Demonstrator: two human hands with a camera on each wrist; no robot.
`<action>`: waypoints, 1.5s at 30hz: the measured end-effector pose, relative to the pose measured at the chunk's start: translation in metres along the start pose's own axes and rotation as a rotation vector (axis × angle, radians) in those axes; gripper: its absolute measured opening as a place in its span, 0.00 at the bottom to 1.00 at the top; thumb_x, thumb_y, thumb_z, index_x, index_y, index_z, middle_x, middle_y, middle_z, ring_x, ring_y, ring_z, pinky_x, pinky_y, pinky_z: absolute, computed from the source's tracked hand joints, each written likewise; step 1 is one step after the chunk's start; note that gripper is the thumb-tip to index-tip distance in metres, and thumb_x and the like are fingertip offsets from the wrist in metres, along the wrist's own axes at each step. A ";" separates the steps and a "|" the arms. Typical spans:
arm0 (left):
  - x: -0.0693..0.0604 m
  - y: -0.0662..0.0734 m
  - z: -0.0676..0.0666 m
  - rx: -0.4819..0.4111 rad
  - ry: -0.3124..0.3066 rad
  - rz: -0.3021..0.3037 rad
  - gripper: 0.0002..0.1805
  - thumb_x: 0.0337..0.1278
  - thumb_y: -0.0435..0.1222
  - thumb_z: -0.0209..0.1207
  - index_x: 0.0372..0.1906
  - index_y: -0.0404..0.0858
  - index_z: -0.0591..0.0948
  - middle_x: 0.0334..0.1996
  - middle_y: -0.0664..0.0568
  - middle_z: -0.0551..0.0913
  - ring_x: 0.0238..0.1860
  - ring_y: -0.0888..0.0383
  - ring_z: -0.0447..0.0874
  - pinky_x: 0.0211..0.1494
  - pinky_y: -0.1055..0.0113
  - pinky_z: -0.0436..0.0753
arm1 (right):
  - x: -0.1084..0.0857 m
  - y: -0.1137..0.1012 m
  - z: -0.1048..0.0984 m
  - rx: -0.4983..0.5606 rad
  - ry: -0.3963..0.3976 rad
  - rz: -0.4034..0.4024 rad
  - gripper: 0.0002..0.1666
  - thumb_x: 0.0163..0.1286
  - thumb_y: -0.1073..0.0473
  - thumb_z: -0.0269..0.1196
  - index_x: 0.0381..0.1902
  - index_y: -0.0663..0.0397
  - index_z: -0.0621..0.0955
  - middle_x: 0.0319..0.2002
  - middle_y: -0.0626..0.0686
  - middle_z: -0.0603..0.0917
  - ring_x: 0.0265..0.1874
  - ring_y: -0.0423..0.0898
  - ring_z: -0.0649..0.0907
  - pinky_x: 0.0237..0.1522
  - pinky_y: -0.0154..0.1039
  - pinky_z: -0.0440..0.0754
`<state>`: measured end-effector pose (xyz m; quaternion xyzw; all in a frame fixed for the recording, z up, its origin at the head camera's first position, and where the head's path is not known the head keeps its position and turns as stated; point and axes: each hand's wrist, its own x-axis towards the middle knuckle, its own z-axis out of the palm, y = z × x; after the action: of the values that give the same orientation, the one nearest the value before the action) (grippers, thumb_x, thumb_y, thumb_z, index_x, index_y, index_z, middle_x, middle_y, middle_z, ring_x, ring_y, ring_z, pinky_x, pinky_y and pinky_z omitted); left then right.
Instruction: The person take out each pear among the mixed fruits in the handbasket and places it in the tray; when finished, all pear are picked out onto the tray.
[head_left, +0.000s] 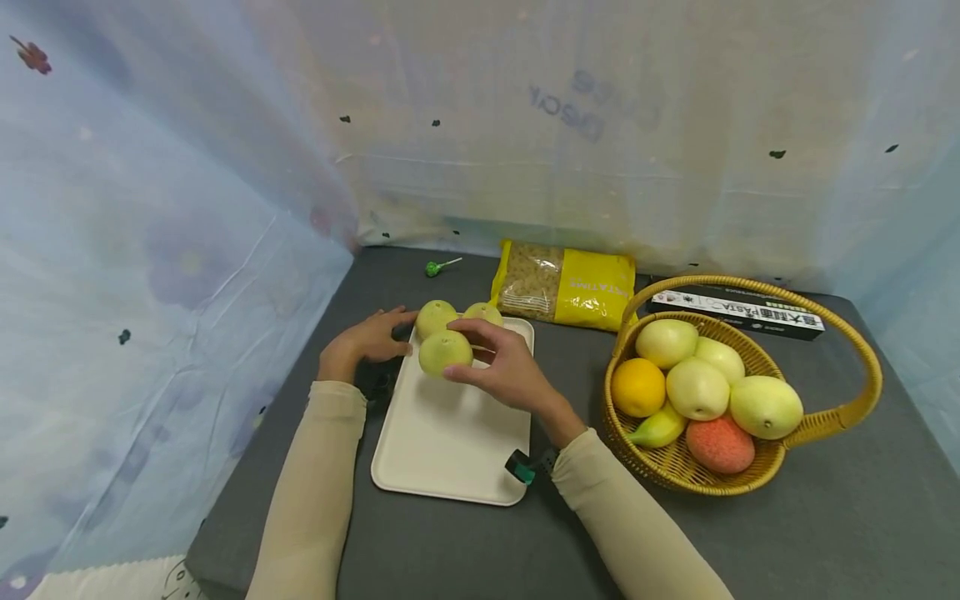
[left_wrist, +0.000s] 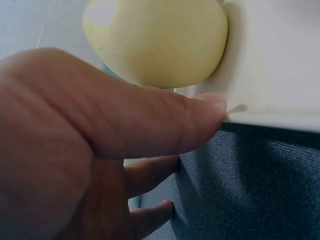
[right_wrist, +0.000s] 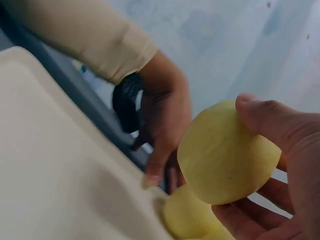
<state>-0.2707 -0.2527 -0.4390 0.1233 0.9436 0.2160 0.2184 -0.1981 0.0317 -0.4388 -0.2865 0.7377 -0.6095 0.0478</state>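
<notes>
My right hand point(head_left: 506, 367) holds a pale yellow-green pear point(head_left: 446, 354) between thumb and fingers, above the far end of a white tray point(head_left: 450, 450). In the right wrist view the same pear point(right_wrist: 227, 152) is gripped from the side. Two more pears sit at the tray's far end: one at its left corner point(head_left: 435, 318), the other partly hidden behind my right hand point(head_left: 483, 313). My left hand point(head_left: 372, 336) is at the tray's left edge, beside the corner pear point(left_wrist: 160, 42). Its thumb touches the rim, and its other fingers lie loosely outside the tray.
To the right stands a wicker basket point(head_left: 652, 471) with a tall handle, holding several pale pears, an orange point(head_left: 638, 387), a small banana point(head_left: 660, 427) and a red fruit point(head_left: 720, 444). Behind are a yellow pasta bag point(head_left: 596, 287), a black box point(head_left: 738, 310) and a green lollipop point(head_left: 433, 268).
</notes>
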 end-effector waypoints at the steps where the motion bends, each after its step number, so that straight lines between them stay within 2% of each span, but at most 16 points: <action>1: 0.000 0.000 0.000 -0.002 0.002 0.001 0.43 0.78 0.41 0.63 0.90 0.43 0.59 0.90 0.33 0.48 0.87 0.22 0.38 0.83 0.21 0.50 | 0.002 0.004 0.003 0.009 -0.001 0.007 0.36 0.67 0.62 0.80 0.72 0.55 0.81 0.67 0.52 0.84 0.62 0.51 0.88 0.65 0.39 0.87; 8: 0.002 -0.002 0.001 0.001 0.015 0.002 0.42 0.78 0.41 0.63 0.89 0.44 0.60 0.89 0.34 0.49 0.87 0.22 0.39 0.83 0.21 0.50 | 0.014 0.030 0.021 0.030 0.022 0.064 0.35 0.66 0.63 0.81 0.68 0.55 0.82 0.64 0.54 0.86 0.62 0.51 0.90 0.64 0.40 0.88; 14: 0.002 -0.002 0.001 0.008 0.022 -0.002 0.42 0.78 0.42 0.62 0.90 0.45 0.60 0.89 0.35 0.50 0.88 0.23 0.40 0.84 0.21 0.50 | 0.021 0.042 0.032 0.017 0.023 0.094 0.35 0.65 0.63 0.82 0.68 0.56 0.83 0.65 0.54 0.86 0.62 0.52 0.90 0.64 0.41 0.89; 21: 0.003 -0.002 0.001 0.019 0.029 0.001 0.41 0.79 0.42 0.61 0.89 0.45 0.60 0.89 0.35 0.51 0.88 0.24 0.41 0.84 0.23 0.50 | 0.024 0.047 0.041 0.002 0.009 0.079 0.38 0.65 0.64 0.81 0.71 0.63 0.80 0.67 0.59 0.84 0.64 0.56 0.88 0.66 0.44 0.88; 27: 0.003 -0.004 0.002 0.019 0.025 0.009 0.40 0.80 0.43 0.60 0.89 0.43 0.60 0.89 0.33 0.51 0.87 0.22 0.41 0.83 0.22 0.51 | 0.024 0.048 0.045 -0.013 0.012 0.054 0.39 0.66 0.65 0.81 0.73 0.63 0.81 0.69 0.60 0.84 0.65 0.57 0.88 0.65 0.43 0.88; 30: 0.003 -0.004 0.002 0.014 0.022 0.011 0.40 0.80 0.42 0.60 0.89 0.43 0.60 0.89 0.33 0.51 0.87 0.22 0.41 0.83 0.21 0.51 | 0.021 0.047 0.045 -0.067 0.013 0.038 0.40 0.66 0.63 0.81 0.74 0.62 0.80 0.69 0.59 0.84 0.64 0.56 0.88 0.65 0.44 0.88; 33: 0.003 -0.003 0.003 0.008 0.015 0.003 0.40 0.80 0.42 0.59 0.89 0.44 0.60 0.89 0.34 0.50 0.87 0.23 0.40 0.83 0.21 0.51 | 0.014 0.041 0.041 -0.154 0.016 0.036 0.41 0.66 0.59 0.82 0.74 0.58 0.80 0.69 0.56 0.85 0.66 0.54 0.87 0.67 0.46 0.88; 36: 0.003 -0.001 0.002 0.006 0.007 -0.013 0.40 0.80 0.42 0.59 0.90 0.45 0.60 0.90 0.35 0.49 0.88 0.24 0.39 0.83 0.21 0.50 | 0.003 0.026 0.033 -0.215 0.010 0.045 0.42 0.66 0.55 0.82 0.75 0.54 0.80 0.71 0.53 0.84 0.68 0.54 0.85 0.69 0.47 0.86; 39: 0.003 -0.001 0.001 0.004 0.004 -0.027 0.40 0.81 0.43 0.59 0.90 0.46 0.59 0.90 0.36 0.49 0.88 0.25 0.38 0.84 0.21 0.49 | -0.013 0.007 0.020 -0.206 -0.011 0.041 0.43 0.67 0.53 0.82 0.76 0.52 0.79 0.73 0.51 0.83 0.70 0.55 0.84 0.71 0.47 0.85; 45: 0.004 -0.003 0.002 -0.007 0.002 -0.027 0.41 0.81 0.44 0.59 0.90 0.47 0.59 0.90 0.37 0.48 0.89 0.27 0.37 0.85 0.22 0.47 | -0.053 -0.027 -0.016 -0.155 -0.069 -0.026 0.41 0.67 0.56 0.81 0.76 0.49 0.80 0.73 0.50 0.84 0.70 0.54 0.85 0.72 0.43 0.83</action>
<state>-0.2740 -0.2537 -0.4432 0.1098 0.9446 0.2166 0.2209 -0.1509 0.0686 -0.4245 -0.3195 0.7767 -0.5411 0.0430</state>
